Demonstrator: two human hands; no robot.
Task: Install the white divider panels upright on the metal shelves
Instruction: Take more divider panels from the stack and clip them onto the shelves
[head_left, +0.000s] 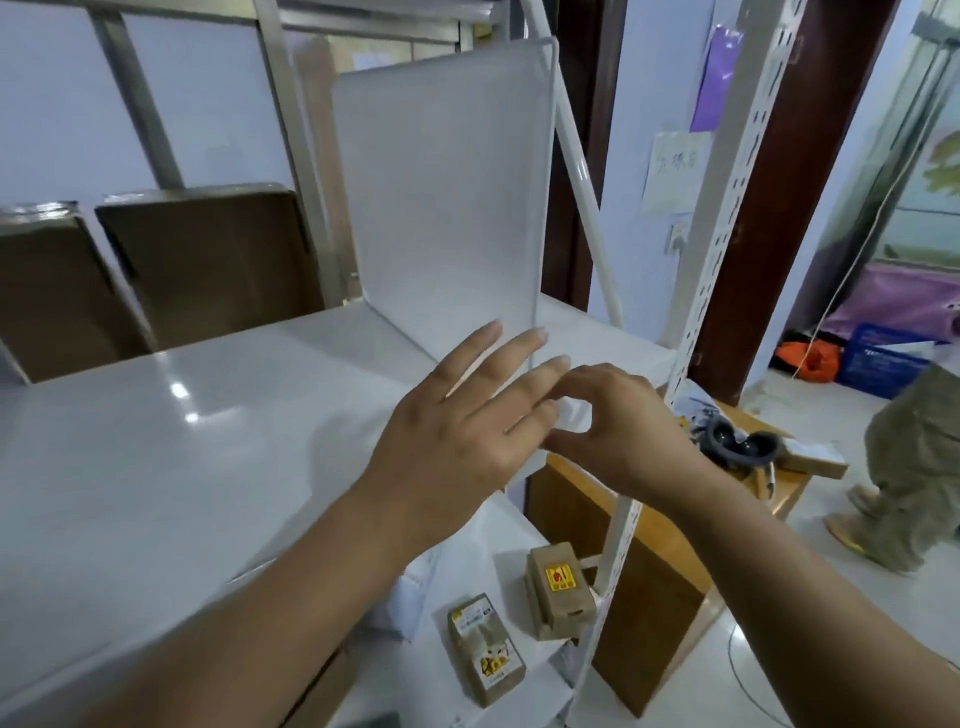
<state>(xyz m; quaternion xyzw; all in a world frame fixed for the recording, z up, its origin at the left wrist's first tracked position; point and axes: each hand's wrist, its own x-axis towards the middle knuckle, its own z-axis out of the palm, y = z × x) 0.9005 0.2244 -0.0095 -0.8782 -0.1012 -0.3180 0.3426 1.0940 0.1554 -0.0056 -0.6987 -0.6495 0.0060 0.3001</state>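
- At the centre of the frame, a white divider panel (441, 208) is seen standing upright on a glossy white metal shelf (156, 441), with its rounded wire rim running up the right edge.
- Just below the panel's lower front corner, the left hand (457, 431) is held with fingers spread wide and flat; nothing is gripped by it, and its fingertips (535, 338) lie over or just in front of the panel's bottom edge.
- The right hand (623, 431) is placed just beside the left, at the shelf's front edge, with thumb and fingers curled toward each other into a narrow ring; whether anything small is pinched there cannot be told.
- At the right of the frame, a white perforated upright post (727, 218) is seen running from the top down past the hands.
- At the lower centre, two small brown cardboard boxes (558, 597) with yellow labels are lying on a lower shelf.
- At the left of the frame, brown cardboard packages (208, 265) are leaned behind the shelf.
- At the right centre, a wooden box (649, 545) is set on the floor, with a dark round object (737, 447) resting on top.
- At the far right edge, another person's legs (914, 467) in khaki trousers are visible.
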